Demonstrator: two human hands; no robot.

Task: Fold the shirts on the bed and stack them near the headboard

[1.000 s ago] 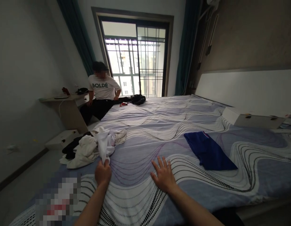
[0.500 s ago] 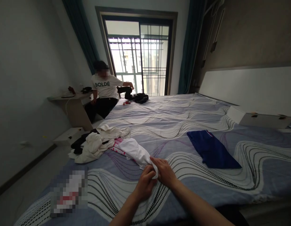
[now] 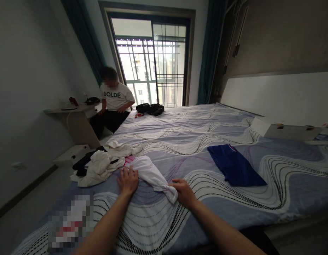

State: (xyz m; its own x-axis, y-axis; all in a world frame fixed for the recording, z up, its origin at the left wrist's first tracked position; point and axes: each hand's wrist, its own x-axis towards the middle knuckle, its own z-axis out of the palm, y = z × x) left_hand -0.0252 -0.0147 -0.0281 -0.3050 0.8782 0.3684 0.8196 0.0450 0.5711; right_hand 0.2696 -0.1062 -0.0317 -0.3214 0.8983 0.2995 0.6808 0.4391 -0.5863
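A white garment (image 3: 149,171) lies stretched across the bed, with a pink patterned part (image 3: 128,160) at its far left end. At its near end, my right hand (image 3: 185,193) is closed on the bunched white cloth. My left hand (image 3: 128,181) lies with its fingers spread at the pink end, touching the cloth there; what is under the fingertips is hidden. Just beyond the left hand is a heap of cream clothes (image 3: 100,166) with black cloth (image 3: 85,161) among it. A folded dark blue garment (image 3: 235,165) lies to the right.
A person (image 3: 114,99) sits at the bed's far left corner beside a small desk (image 3: 81,122). Black items (image 3: 150,109) lie near the window. A white box (image 3: 286,131) sits by the headboard. A pixelated object (image 3: 70,223) lies at the near left edge of the bed (image 3: 179,131).
My left hand has let go of the near end and moved left to the pink end. The right hand still holds the cloth. The other person has drawn an arm back from the black items.
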